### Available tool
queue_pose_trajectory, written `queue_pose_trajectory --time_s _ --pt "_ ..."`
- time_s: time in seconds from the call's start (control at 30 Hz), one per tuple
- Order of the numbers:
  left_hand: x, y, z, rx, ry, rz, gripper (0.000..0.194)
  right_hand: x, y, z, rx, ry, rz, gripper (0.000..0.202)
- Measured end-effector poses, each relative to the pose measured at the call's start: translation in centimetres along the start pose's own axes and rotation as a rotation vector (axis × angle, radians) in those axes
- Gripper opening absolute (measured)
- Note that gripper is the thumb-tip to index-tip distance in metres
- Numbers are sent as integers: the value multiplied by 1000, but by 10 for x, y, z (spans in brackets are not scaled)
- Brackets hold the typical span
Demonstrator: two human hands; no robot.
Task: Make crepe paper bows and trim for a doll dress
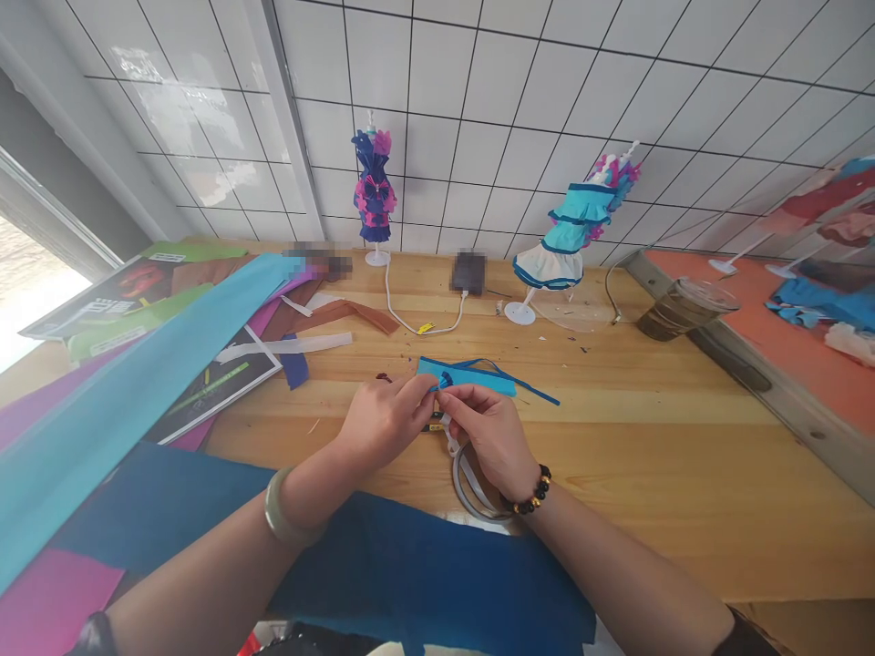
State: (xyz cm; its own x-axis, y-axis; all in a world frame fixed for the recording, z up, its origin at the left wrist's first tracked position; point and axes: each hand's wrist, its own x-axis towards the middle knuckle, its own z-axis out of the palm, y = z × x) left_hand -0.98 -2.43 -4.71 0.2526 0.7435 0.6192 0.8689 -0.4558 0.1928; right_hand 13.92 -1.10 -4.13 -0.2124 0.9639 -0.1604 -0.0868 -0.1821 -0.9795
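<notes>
Above the middle of the table, my left hand [383,419] and my right hand [493,435] meet with their fingertips pinched together. Between them is a light blue strip [487,378] of thin paper- or cloth-like material, its edge dark blue, with a small dark blue bunched bit [447,378] right at the fingers. A narrow dark blue band [526,387] trails off the strip to the right. Under my right palm lies a roll of tape [463,487], partly hidden. Something with a black and yellow marking [436,425] shows just below my fingers.
Coloured sheets and printed booklets [211,392] cover the left side. A large dark blue sheet [437,565] lies in front. Two small dress stands [375,196] [567,237] are at the back by a tiled wall. A cup [684,308] leans at right, near an orange surface [772,351].
</notes>
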Motion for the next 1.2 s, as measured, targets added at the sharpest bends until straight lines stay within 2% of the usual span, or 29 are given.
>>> queue_pose_trajectory --time_s 0.3,0.7,0.93,1.2 --pt "0 0 -1 -55 27 -8 17 -2 -2 -1 -32 -2 1 22" --pt "2 3 0 -156 26 -152 14 -3 -6 0 9 -35 1 22" --pt "2 4 -2 -234 -9 -339 15 -6 -6 3 120 -99 38 26" --pt "2 11 0 -585 -42 -595 14 -2 -4 3 216 -88 122 24"
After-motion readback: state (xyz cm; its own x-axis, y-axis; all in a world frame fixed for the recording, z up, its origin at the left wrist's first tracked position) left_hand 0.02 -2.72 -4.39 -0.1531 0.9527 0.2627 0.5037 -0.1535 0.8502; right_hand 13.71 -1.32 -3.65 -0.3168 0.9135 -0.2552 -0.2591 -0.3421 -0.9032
